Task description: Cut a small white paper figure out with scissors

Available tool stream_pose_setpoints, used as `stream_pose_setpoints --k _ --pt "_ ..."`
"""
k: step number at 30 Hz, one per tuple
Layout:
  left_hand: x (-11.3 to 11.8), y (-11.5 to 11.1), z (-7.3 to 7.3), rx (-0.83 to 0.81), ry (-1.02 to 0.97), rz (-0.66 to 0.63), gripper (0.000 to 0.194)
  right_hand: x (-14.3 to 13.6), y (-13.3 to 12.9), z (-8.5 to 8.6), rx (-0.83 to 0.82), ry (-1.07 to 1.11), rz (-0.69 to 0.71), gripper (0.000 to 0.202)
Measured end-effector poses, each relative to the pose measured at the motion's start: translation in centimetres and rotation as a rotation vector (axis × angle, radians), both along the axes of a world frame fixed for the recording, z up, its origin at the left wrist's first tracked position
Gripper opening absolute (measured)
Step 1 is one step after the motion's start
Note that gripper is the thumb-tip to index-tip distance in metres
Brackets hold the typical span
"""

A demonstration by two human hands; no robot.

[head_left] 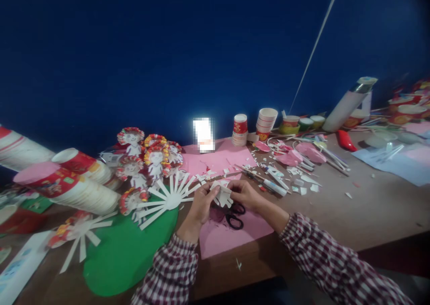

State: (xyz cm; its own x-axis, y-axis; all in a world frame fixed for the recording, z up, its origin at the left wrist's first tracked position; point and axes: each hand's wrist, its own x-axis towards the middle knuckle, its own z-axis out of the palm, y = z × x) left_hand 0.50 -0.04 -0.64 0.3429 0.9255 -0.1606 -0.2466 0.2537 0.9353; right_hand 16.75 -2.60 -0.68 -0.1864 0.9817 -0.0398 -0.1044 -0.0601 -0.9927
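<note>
A small white paper cutout (pixel 224 197) is held between both hands near the middle of the table. My left hand (pixel 202 203) pinches its left side, thumb on top. My right hand (pixel 247 195) has its fingers closed at the upper right edge of the cutout. Black-handled scissors (pixel 234 221) lie just below the hands on a pink sheet (pixel 242 238). Left of my left hand, a white paper piece cut into a fan of strips (pixel 173 199) rests partly over a green sheet (pixel 131 255).
Paper dolls with red and yellow frills (pixel 156 157) stand at the left, beside leaning paper cup stacks (pixel 83 191). Paper scraps and markers (pixel 275 186) lie to the right. Cup stacks (pixel 267 121) and a tilted bottle (pixel 346 108) stand along the blue wall (pixel 201 49).
</note>
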Motion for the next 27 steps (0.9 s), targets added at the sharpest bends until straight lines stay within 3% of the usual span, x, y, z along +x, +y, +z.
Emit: stream_pose_setpoints --k 5,12,17,21,24,27 --pt "0.3 -0.1 -0.5 0.023 0.003 0.057 0.031 -0.1 -0.3 0.0 -0.061 0.012 -0.01 0.025" --pt "1.0 -0.3 -1.3 0.066 0.031 0.107 0.031 -0.3 -0.1 0.3 -0.008 -0.011 -0.057 0.021" --pt "0.6 0.0 -0.5 0.048 0.004 0.163 0.031 0.0 -0.1 0.1 0.055 -0.079 -0.062 0.023" --pt "-0.8 1.0 0.5 0.045 -0.087 0.407 0.035 0.7 0.1 -0.1 0.067 -0.086 -0.106 0.026" --pt "-1.0 1.2 0.5 0.099 0.07 0.33 0.032 0.9 0.5 -0.3 0.007 -0.007 -0.141 0.029" --pt "-0.5 1.0 0.0 0.15 0.146 0.249 0.032 1.2 1.0 -0.8 0.025 -0.104 -0.225 0.029"
